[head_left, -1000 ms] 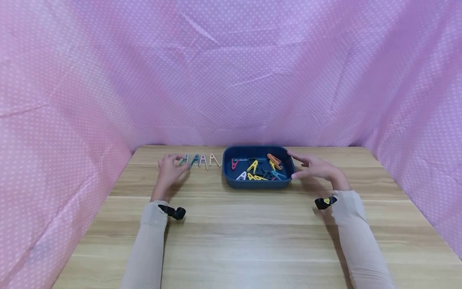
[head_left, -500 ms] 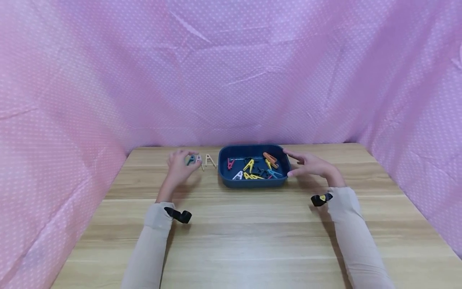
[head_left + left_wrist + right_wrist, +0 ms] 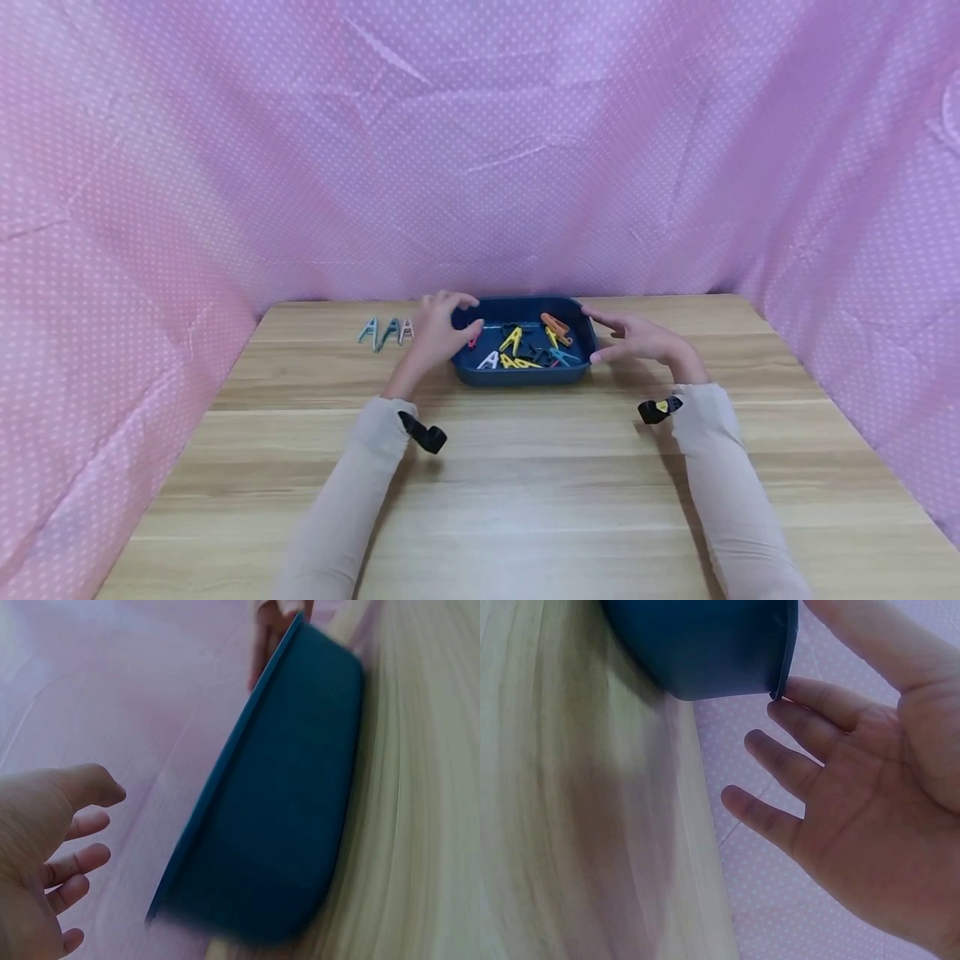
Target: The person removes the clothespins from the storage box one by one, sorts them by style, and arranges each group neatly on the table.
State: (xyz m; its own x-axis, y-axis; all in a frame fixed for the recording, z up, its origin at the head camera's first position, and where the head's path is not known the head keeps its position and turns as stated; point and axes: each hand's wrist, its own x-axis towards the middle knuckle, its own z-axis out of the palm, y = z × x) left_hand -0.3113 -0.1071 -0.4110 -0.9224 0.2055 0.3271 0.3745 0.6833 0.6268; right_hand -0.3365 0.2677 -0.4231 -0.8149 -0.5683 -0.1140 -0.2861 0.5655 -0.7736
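My left hand hovers over the left end of a dark blue plastic bin, thumb and fingers spread. In the left wrist view nothing shows between those fingers. At the bin's right end my right hand touches the rim with extended fingertips. Inside lie several clothespins: an orange clothespin, a yellow clothespin, a white clothespin, a blue clothespin and some dark ones. A red clothespin is partly covered by my left thumb.
Left of the bin a row stands on the wooden table: a light blue clothespin, a teal clothespin and a pale pink clothespin. A pink dotted cloth hangs behind the table.
My left hand has moved right, from the clothespin row to over the bin's left end. The cream clothespin at the row's right end is out of sight now. My right hand stays at the bin.
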